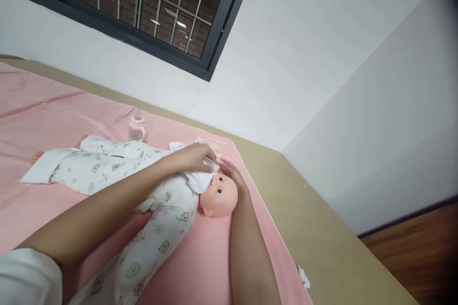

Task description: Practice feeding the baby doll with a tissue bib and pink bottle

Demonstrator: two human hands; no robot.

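Observation:
A baby doll (223,200) lies on its back on the pink blanket (211,257), dressed in a white outfit (118,167) with green animal prints. Pinched in my left hand (196,157) is a white cloth (200,182), held against the doll's mouth and chin. My right hand (233,174) rests along the top of the doll's head, its fingers stretched out and touching the far side. Part of the doll's lower face is covered by the cloth.
A pink baby bottle (137,126) stands beyond the doll's body. Behind my left hand lies a clear packet (209,145). A crumpled white tissue (304,277) is at the blanket's right edge, on the wooden surface (296,200). White walls and a barred window (143,5) border it.

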